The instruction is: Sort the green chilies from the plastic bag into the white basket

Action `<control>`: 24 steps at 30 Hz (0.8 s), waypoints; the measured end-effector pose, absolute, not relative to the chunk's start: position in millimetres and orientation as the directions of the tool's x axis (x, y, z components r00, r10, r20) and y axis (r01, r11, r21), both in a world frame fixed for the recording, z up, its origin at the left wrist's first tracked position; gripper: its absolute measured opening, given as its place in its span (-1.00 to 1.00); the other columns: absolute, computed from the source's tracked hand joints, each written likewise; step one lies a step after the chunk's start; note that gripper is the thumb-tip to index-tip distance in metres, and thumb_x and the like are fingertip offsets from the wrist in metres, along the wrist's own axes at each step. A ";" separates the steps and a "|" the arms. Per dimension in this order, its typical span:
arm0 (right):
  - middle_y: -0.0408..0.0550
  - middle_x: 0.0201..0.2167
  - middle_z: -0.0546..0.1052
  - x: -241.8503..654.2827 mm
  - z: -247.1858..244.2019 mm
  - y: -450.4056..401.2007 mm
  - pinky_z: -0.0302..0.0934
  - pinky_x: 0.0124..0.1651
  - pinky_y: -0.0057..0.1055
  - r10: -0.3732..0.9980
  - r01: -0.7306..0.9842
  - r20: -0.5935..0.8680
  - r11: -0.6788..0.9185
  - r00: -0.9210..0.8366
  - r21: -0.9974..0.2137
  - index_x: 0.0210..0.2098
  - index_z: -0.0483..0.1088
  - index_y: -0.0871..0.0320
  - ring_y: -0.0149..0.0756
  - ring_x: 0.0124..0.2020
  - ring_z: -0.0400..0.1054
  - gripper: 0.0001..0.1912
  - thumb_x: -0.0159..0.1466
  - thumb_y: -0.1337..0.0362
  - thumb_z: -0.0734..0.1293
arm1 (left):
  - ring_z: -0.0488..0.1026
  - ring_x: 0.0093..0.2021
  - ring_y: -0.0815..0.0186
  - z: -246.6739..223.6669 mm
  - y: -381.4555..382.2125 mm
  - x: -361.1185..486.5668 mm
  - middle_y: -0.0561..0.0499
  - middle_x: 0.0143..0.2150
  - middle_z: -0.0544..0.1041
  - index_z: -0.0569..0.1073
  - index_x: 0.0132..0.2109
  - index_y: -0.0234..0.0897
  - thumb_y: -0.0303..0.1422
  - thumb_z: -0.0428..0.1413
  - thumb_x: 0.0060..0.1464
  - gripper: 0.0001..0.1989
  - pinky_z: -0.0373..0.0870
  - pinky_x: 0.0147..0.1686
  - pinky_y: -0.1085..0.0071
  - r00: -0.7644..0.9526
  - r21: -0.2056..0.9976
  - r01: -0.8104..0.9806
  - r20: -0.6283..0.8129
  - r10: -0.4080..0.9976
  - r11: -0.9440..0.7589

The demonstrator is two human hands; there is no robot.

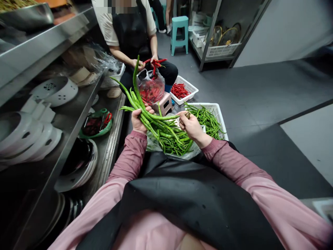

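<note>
My left hand [140, 119] is closed around a bunch of long green chili peppers [135, 99], which fan out up and to the left. One long pepper runs from that bunch across to my right hand [190, 125], whose fingers pinch its stem end. Below both hands, a clear plastic bag [192, 152] holds a heap of green chili peppers [175, 140]. Just beyond my right hand stands a white basket [221, 119] with more green chili peppers [205, 119] in it.
Opposite me a person [132, 34] holds red chili peppers over a clear bag [152, 88]. A white basket [192, 89] has red chilies. Metal shelves [85, 100] with dishes line the left. A teal stool [179, 33] and a rack [213, 59] stand farther back.
</note>
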State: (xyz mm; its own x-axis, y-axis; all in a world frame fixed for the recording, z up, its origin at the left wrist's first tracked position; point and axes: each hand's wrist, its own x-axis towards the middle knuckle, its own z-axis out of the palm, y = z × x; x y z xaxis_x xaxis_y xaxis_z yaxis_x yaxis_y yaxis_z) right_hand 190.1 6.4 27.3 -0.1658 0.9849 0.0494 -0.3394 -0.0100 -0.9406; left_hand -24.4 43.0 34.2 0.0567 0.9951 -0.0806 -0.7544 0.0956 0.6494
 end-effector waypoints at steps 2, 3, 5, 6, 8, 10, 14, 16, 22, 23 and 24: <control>-0.35 -0.71 0.12 184.7 29.3 2.7 -0.21 -0.72 -0.56 0.982 -0.350 0.048 -0.019 -0.181 -0.937 -0.40 0.25 0.14 -0.57 -0.74 -0.02 -0.61 0.11 -0.06 0.36 | 0.35 -0.46 0.39 26.7 36.6 -24.4 0.08 -0.46 0.32 0.38 -0.22 -0.23 -0.13 0.04 -0.03 -0.71 0.38 -0.28 0.32 0.025 0.656 -0.752 -0.064 0.998 0.061; -0.34 -0.71 0.13 184.3 30.2 -0.6 -0.20 -0.71 -0.57 0.970 -0.352 0.047 -0.041 -0.238 -0.935 -0.42 0.24 0.14 -0.57 -0.74 -0.01 -0.61 0.11 -0.04 0.37 | 0.33 -0.48 0.40 23.9 34.1 -24.9 0.09 -0.46 0.30 0.37 -0.21 -0.22 -0.12 0.04 -0.03 -0.70 0.37 -0.27 0.32 0.012 0.658 -0.751 -0.058 0.998 0.047; -0.33 -0.71 0.13 187.0 32.6 -8.3 -0.16 -0.69 -0.57 0.911 -0.355 0.052 -0.107 -0.410 -0.929 -0.45 0.25 0.16 -0.58 -0.73 -0.01 -0.64 0.13 0.00 0.37 | 0.30 -0.49 0.42 20.2 30.8 -26.3 0.10 -0.47 0.27 0.36 -0.19 -0.19 -0.10 0.03 -0.02 -0.69 0.35 -0.27 0.32 0.001 0.662 -0.749 -0.052 0.999 0.035; -0.32 -0.71 0.13 189.8 33.7 -11.3 -0.14 -0.67 -0.57 0.868 -0.358 0.056 -0.145 -0.494 -0.923 -0.45 0.27 0.17 -0.58 -0.72 0.00 -0.65 0.14 0.02 0.37 | 0.29 -0.50 0.42 19.3 30.2 -26.9 0.10 -0.47 0.26 0.36 -0.18 -0.19 -0.10 0.02 -0.02 -0.68 0.35 -0.27 0.33 0.004 0.662 -0.749 -0.050 0.999 0.036; -0.30 -0.70 0.15 197.3 34.5 -12.9 -0.13 -0.66 -0.58 0.814 -0.378 0.039 -0.225 -0.579 -0.898 -0.45 0.28 0.19 -0.58 -0.71 0.01 -0.69 0.16 0.06 0.35 | 0.28 -0.50 0.42 19.2 30.8 -28.1 0.10 -0.47 0.26 0.35 -0.18 -0.20 -0.09 0.02 -0.01 -0.68 0.33 -0.29 0.34 0.012 0.652 -0.757 -0.036 0.999 0.033; -0.29 -0.68 0.17 206.3 30.5 -6.9 -0.18 -0.68 -0.59 0.826 -0.415 -0.044 -0.328 -0.562 -0.849 -0.49 0.24 0.18 -0.58 -0.71 0.00 -0.72 0.15 0.12 0.33 | 0.28 -0.50 0.43 20.8 32.7 -29.3 0.10 -0.48 0.26 0.35 -0.19 -0.21 -0.09 0.02 -0.01 -0.68 0.32 -0.32 0.37 0.007 0.633 -0.774 -0.013 1.000 0.014; -0.19 -0.61 0.33 222.6 3.8 12.1 -0.21 -0.72 -0.57 0.862 -0.367 -0.330 -0.471 -0.385 -0.802 -0.53 0.21 0.18 -0.58 -0.71 0.03 -0.82 0.04 0.25 0.31 | 0.30 -0.49 0.43 27.2 37.6 -32.6 0.10 -0.47 0.26 0.33 -0.22 -0.22 -0.08 0.01 0.02 -0.69 0.31 -0.36 0.41 -0.059 0.584 -0.809 0.034 0.998 -0.068; -0.17 -0.59 0.36 226.8 -12.9 15.0 -0.18 -0.72 -0.55 0.867 -0.235 -0.381 -0.463 -0.321 -0.855 -0.46 0.30 0.21 -0.56 -0.70 0.06 -0.87 0.03 0.27 0.31 | 0.31 -0.48 0.43 31.4 39.7 -34.0 0.09 -0.47 0.27 0.32 -0.24 -0.23 -0.08 -0.01 0.04 -0.70 0.32 -0.36 0.42 -0.090 0.563 -0.820 0.050 0.995 -0.103; -0.08 -0.28 0.52 228.9 -39.8 14.5 0.23 -0.34 -0.44 0.962 0.410 0.045 0.156 -0.268 -0.899 -0.06 0.40 0.12 -0.37 -0.37 0.36 -0.66 0.18 0.23 0.24 | 0.32 -0.49 0.44 42.0 43.6 -30.9 0.07 -0.46 0.29 0.32 -0.29 -0.26 -0.07 -0.04 0.07 -0.68 0.35 -0.37 0.44 -0.089 0.568 -0.818 0.025 0.996 -0.088; -0.04 -0.19 0.52 229.1 -42.1 16.9 0.25 -0.21 -0.38 0.939 0.514 0.100 0.266 -0.328 -0.816 -0.06 0.42 0.11 -0.30 -0.24 0.38 -0.65 0.15 0.23 0.28 | 0.33 -0.48 0.44 42.8 44.3 -29.5 0.07 -0.46 0.29 0.32 -0.30 -0.27 -0.08 -0.05 0.07 -0.68 0.35 -0.37 0.45 -0.091 0.571 -0.816 0.021 0.996 -0.087; -0.01 -0.14 0.52 229.2 -44.4 19.6 0.23 -0.12 -0.34 0.916 0.584 0.116 0.339 -0.385 -0.737 -0.10 0.45 0.11 -0.24 -0.16 0.37 -0.66 0.12 0.24 0.32 | 0.34 -0.48 0.44 43.1 45.2 -28.1 0.06 -0.45 0.30 0.31 -0.31 -0.27 -0.08 -0.06 0.07 -0.68 0.35 -0.36 0.45 -0.095 0.576 -0.813 0.015 0.995 -0.086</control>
State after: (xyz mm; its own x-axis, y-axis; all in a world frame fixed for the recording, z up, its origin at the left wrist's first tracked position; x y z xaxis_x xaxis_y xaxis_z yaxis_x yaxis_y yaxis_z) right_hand 229.2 19.6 -44.4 -0.3851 0.9156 0.1160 0.5842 0.3391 -0.7373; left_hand -28.1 45.2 43.1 -0.0952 0.9954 0.0149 -0.8131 -0.0863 0.5756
